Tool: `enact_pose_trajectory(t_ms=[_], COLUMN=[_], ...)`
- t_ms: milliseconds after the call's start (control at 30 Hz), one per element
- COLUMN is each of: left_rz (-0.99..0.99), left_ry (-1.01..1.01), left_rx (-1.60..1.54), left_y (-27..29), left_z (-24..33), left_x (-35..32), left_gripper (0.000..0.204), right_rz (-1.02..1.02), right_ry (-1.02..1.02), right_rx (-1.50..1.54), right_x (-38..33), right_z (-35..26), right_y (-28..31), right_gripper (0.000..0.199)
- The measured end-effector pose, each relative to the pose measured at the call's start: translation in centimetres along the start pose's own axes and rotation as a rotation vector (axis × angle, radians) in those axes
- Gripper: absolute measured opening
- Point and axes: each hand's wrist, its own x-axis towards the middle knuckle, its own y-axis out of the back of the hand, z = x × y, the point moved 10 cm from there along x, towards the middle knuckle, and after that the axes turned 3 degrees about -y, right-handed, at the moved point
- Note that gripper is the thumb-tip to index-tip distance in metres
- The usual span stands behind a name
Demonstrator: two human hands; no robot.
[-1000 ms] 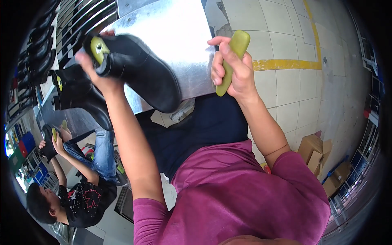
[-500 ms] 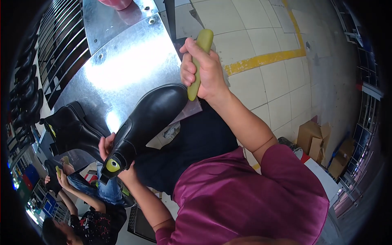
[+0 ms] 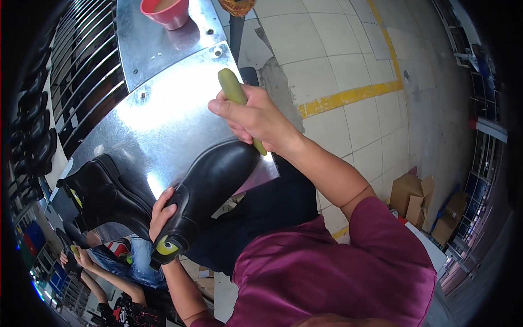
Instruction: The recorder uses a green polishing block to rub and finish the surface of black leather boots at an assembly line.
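Note:
A black ankle boot (image 3: 218,171) lies tilted across the near edge of the metal table, toe pointing away to the right. My left hand (image 3: 161,215) is closed round its ankle beside the opening, where a yellow-green lining (image 3: 168,245) shows. Closed in my right hand (image 3: 255,117) is a smooth, olive-green bar with rounded ends (image 3: 232,87), its kind unclear. The bar's lower end is beside the boot's toe; I cannot tell whether they touch. A second black boot (image 3: 103,191) lies on its side to the left.
The shiny metal table (image 3: 174,139) bears a red-pink bowl (image 3: 173,18) with brownish contents at the far end. Metal rods (image 3: 90,60) and dark footwear (image 3: 38,125) line the left. A co-worker (image 3: 122,289) handles a dark shoe at lower left. Cardboard boxes (image 3: 408,196) stand right.
My right hand has moved down and left, and the bar now leans the other way. The boot sits slightly lower and further right in view. More of the bowl shows.

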Motion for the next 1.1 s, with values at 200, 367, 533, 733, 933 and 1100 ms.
enact_pose_trajectory(t_ms=[200,367,533,733,933,1100], left_rz=[0.092,0.183,0.241,0.428,0.520,0.388], left_ry=[0.047,-0.055,-0.067,0.227,0.531,0.788], left_rx=[-0.171,-0.083,-0.086,0.335,0.257,0.101], left_y=[-0.8,-0.3,-0.4,-2.8,-5.8,-6.8], left_z=[0.5,1.2,1.8,2.2,-0.1,-2.1], left_x=[1.1,1.0,0.7,-4.5,-11.5,-11.3], left_gripper=[0.043,0.033,0.034,0.083,0.070,0.099], right_rz=[-0.074,-0.249,-0.296,-0.237,-0.205,-0.218], right_ry=[-0.086,-0.085,-0.033,0.419,0.453,0.386], right_rx=[-0.069,-0.111,-0.073,-0.041,0.342,0.436], right_x=[2.1,3.9,4.6,3.3,1.6,3.3], right_z=[-0.6,0.2,0.5,-5.4,-5.7,-4.4], right_y=[-1.6,-5.0,-7.4,-6.3,-2.6,-5.1], right_gripper=[0.032,0.032,0.029,0.032,0.033,0.035])
